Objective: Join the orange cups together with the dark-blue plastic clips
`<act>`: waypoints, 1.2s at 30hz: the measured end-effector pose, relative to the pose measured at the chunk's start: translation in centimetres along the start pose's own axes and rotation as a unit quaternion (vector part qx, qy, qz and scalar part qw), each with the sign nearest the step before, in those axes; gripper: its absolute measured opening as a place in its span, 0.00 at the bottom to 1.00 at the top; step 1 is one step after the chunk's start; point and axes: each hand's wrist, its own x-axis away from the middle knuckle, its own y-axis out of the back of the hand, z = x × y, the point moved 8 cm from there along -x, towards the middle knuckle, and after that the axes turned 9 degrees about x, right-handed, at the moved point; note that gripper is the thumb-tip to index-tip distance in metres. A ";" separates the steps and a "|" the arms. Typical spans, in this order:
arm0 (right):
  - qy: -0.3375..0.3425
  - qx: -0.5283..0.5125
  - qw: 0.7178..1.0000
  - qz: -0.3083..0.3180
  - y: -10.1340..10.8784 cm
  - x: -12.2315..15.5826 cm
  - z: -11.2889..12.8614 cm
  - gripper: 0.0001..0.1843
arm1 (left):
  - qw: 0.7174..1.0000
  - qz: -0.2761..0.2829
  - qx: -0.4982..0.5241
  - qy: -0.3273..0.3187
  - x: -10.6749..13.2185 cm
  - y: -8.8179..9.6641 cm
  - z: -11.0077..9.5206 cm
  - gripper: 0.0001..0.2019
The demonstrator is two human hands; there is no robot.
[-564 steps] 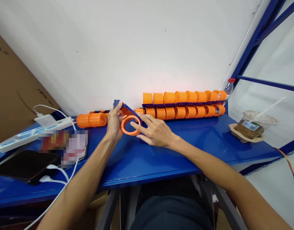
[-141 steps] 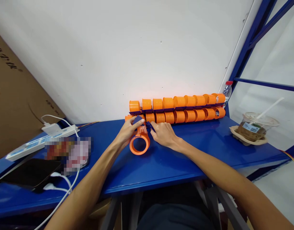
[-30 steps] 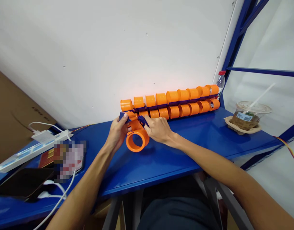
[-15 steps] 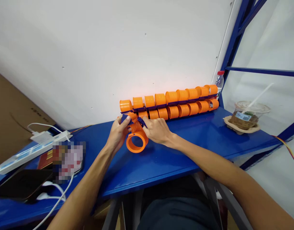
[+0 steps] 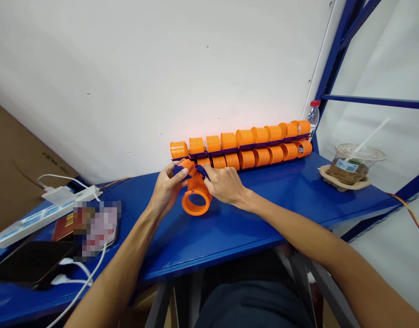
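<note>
My left hand is closed around the upper part of an orange plastic ring piece, thumb pressed on a dark blue strip there. From the other side, my right hand pinches a second dark blue strip beside the piece. The round opening of the piece hangs below my hands and faces me. Just behind stand two long rows of orange rings, one above the other, with dark blue bands along them. My fingers hide how the strips join the piece.
At the left of the blue table lie a white power strip, a dark phone and white cables. A lidded drink cup with a straw sits in a cardboard holder on the right. Behind the rows stands a red-capped bottle.
The ring piece has tilted slightly, its lower opening shifting a little up and to the right. Both hands keep their hold and have barely moved.
</note>
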 end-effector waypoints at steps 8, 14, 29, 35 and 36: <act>0.001 0.002 1.000 -0.010 0.4 -0.1 0.1 0.23 | 1.000 0.000 0.007 -0.018 0.0 0.1 -0.1 0.24; 0.015 0.001 1.000 -0.021 0.1 0.0 0.3 0.22 | 0.999 -0.007 -0.001 -0.034 0.1 0.1 -0.1 0.24; 0.013 -0.016 0.999 -0.025 0.2 0.1 0.3 0.21 | 0.999 -0.005 -0.019 -0.043 0.2 0.0 -0.3 0.23; 0.042 -0.026 0.994 -0.102 0.8 0.3 0.2 0.21 | 0.997 0.026 0.017 -0.077 0.3 0.0 -1.4 0.25; 0.053 -0.028 0.991 -0.122 0.9 0.4 0.3 0.21 | 0.996 0.033 0.023 -0.081 0.3 -0.1 -1.6 0.26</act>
